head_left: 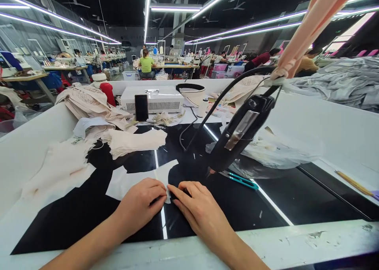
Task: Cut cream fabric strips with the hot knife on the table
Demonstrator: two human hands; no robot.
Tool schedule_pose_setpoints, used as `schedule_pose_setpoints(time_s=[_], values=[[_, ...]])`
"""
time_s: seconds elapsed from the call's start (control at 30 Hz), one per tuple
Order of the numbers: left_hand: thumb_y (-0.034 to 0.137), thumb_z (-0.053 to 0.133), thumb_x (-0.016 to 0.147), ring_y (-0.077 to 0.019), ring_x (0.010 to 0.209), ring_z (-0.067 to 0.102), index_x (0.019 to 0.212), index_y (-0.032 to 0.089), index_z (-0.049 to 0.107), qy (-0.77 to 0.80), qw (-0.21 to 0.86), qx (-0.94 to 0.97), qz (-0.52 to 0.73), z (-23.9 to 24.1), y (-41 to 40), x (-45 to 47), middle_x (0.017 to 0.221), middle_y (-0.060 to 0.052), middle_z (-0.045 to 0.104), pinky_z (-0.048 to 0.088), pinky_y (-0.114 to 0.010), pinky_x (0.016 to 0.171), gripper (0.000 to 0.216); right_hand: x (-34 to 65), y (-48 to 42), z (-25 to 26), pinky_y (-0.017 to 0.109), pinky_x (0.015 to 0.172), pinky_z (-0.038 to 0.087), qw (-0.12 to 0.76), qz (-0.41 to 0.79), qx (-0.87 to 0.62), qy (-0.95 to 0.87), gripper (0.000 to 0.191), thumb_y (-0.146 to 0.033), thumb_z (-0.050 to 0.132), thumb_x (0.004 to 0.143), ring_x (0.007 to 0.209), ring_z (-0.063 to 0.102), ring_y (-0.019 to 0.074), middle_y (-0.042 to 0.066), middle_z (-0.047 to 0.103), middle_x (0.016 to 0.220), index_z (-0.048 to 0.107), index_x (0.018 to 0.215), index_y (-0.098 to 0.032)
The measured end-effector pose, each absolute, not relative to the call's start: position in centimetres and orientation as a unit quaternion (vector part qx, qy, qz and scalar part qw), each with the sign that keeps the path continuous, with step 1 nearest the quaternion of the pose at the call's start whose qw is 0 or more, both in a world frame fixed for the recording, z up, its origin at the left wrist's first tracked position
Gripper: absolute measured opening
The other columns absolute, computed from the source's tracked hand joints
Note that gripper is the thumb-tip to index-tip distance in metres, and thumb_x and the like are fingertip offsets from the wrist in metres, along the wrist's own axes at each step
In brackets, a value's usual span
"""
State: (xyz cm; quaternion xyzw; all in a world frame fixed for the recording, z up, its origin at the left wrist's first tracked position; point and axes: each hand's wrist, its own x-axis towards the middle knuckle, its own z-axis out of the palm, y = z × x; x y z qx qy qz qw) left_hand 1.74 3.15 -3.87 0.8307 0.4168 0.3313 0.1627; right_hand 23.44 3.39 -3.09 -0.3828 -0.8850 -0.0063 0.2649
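A white cut fabric piece (121, 185) with curved edges lies on the glossy black work surface (192, 226). My left hand (140, 199) rests over its right part, thumb and forefinger pinched at the near right edge. Opposite it, my right hand (199, 205) has its forefinger and thumb drawn together at the same edge, the fingertips almost meeting those of the left. Just what the fingertips grip is partly hidden. Beyond the right hand hangs a black handheld power tool (239, 135) with a cord, its tip low over the surface. Teal thread snips (242, 180) lie beside that tip.
A stack of cream fabric pieces (136, 141) and a cream fabric heap (85, 104) lie to the left. At the back are a white metal box (166, 100) and a phone (141, 108). Clear plastic (281, 147) lies right. Low white walls (340, 132) surround the table.
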Motion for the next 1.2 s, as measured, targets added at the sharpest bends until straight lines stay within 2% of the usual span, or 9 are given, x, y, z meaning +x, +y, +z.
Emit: schedule_pose_setpoints(time_s=[0.17,0.3,0.43,0.57,0.67,0.77,0.83,0.97,1.2], values=[[0.012,0.057,0.098,-0.0189,0.094,0.067,0.091,0.021,0.068,0.413,0.156,0.835,0.328,-4.0,3.1,1.8,0.098,-0.001,0.073,0.056,-0.032,0.085,0.017,23.8,3.0,-2.4,0.039,0.068,0.059,0.274,-0.037,-0.366,-0.889,0.019,-0.014,0.056,0.1,0.083,0.071,0.0257,0.009,0.072,0.095,0.073,0.105,-0.021],[0.008,0.059,0.096,-0.0184,0.095,0.067,0.09,0.021,0.067,0.414,0.159,0.836,0.324,-4.1,3.0,1.8,0.1,0.0,0.072,0.054,-0.031,0.085,0.016,26.1,2.2,-2.0,0.034,0.062,0.051,0.3,-0.074,-0.369,-0.877,0.038,-0.024,0.041,0.109,0.069,0.066,0.0195,0.004,0.068,0.08,0.061,0.076,-0.021],[0.006,0.059,0.096,-0.0179,0.095,0.067,0.088,0.021,0.066,0.418,0.168,0.832,0.324,-4.0,2.9,1.7,0.099,0.001,0.072,0.053,-0.029,0.084,0.018,29.0,1.2,-1.2,0.03,0.054,0.044,0.353,-0.09,-0.399,-0.842,0.035,-0.028,0.051,0.106,0.055,0.056,0.0153,-0.001,0.058,0.065,0.052,0.071,-0.023],[0.005,0.059,0.095,-0.0172,0.093,0.067,0.086,0.021,0.066,0.412,0.184,0.833,0.319,-3.6,2.8,2.1,0.099,0.0,0.072,0.053,-0.028,0.084,0.019,30.3,2.0,-0.3,0.028,0.056,0.052,0.465,-0.015,-0.485,-0.74,0.019,-0.043,0.065,0.098,0.058,0.059,0.0155,-0.002,0.06,0.076,0.061,0.095,-0.025],[0.005,0.059,0.095,-0.0173,0.094,0.067,0.088,0.021,0.067,0.401,0.188,0.84,0.312,-3.5,2.8,2.8,0.1,0.0,0.072,0.054,-0.028,0.084,0.018,29.5,4.0,1.0,0.038,0.08,0.061,0.545,0.084,-0.469,-0.69,0.07,-0.058,0.078,0.084,0.102,0.068,0.0248,0.009,0.064,0.122,0.048,0.141,-0.03],[0.006,0.06,0.095,-0.0177,0.094,0.067,0.09,0.02,0.067,0.383,0.181,0.852,0.307,-3.6,2.7,3.5,0.101,-0.001,0.072,0.054,-0.029,0.084,0.017,27.3,6.1,3.0,0.049,0.096,0.058,0.58,0.203,-0.405,-0.678,0.106,-0.069,0.083,0.072,0.127,0.06,0.0316,0.014,0.051,0.148,0.026,0.155,-0.035],[0.006,0.06,0.096,-0.0184,0.094,0.067,0.091,0.02,0.067,0.375,0.172,0.857,0.308,-3.9,2.8,3.9,0.102,-0.001,0.072,0.054,-0.029,0.084,0.016,25.5,7.0,4.4,0.046,0.096,0.058,0.596,0.273,-0.366,-0.66,0.097,-0.063,0.086,0.072,0.118,0.065,0.0292,0.013,0.058,0.14,0.035,0.148,-0.033],[0.008,0.059,0.098,-0.0198,0.096,0.067,0.094,0.019,0.067,0.363,0.156,0.866,0.307,-4.2,3.0,4.1,0.103,-0.002,0.071,0.055,-0.031,0.086,0.014,22.2,7.4,5.7,0.033,0.072,0.06,0.625,0.337,-0.341,-0.616,0.044,-0.043,0.085,0.079,0.077,0.068,0.0177,0.0,0.07,0.096,0.055,0.106,-0.026],[0.019,0.054,0.104,-0.0215,0.104,0.065,0.109,0.016,0.065,0.322,0.104,0.883,0.325,-3.5,2.7,3.4,0.11,-0.007,0.069,0.055,-0.033,0.094,0.012,21.4,5.7,4.4,0.029,0.056,0.055,0.703,0.308,-0.307,-0.563,0.044,-0.034,0.085,0.081,0.062,0.061,0.014,-0.004,0.064,0.086,0.051,0.11,-0.029]])
